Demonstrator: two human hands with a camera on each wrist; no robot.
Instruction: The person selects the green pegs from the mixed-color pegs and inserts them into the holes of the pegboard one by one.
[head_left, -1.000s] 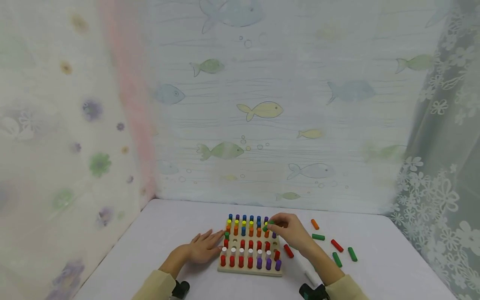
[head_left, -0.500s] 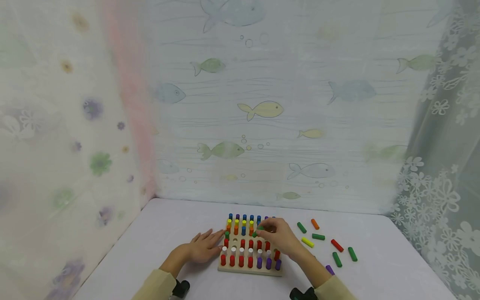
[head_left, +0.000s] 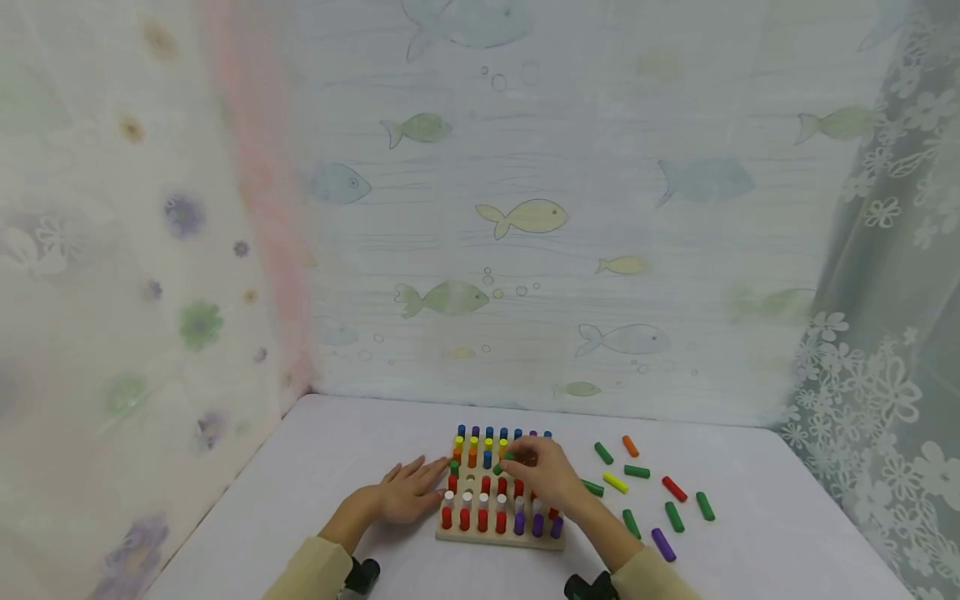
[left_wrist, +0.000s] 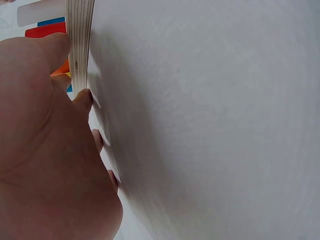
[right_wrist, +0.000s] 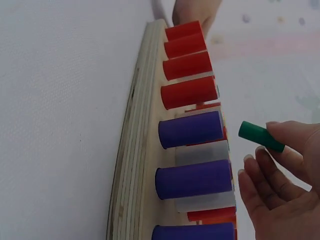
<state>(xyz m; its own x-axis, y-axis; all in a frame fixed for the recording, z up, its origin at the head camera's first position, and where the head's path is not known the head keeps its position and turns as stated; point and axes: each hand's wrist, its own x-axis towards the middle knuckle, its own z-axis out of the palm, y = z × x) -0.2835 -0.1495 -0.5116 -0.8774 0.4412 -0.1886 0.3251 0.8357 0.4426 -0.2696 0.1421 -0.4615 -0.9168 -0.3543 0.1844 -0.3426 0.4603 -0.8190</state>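
Note:
A wooden pegboard [head_left: 495, 541] stands on the white table, with rows of coloured pegs upright in it. My right hand [head_left: 551, 477] is over the board and pinches a green peg [right_wrist: 254, 133] between thumb and fingertips. The peg is tilted and apart from the board in the right wrist view. Near it in the head view is a hole [head_left: 470, 478] in the green row, beside a standing green peg [head_left: 454, 469]. My left hand [head_left: 407, 495] lies with fingers extended, touching the board's left edge. My right hand hides part of the board's right side.
Loose pegs lie right of the board: several green ones, a yellow peg [head_left: 616, 482], an orange peg [head_left: 631, 447], a red peg [head_left: 674, 489] and a purple peg [head_left: 663, 544]. A patterned curtain hangs behind the table [head_left: 360, 433].
My right hand has moved left and slightly nearer across the board with the green peg. Loose pegs at the right that my arm covered now show. My left hand stays in place.

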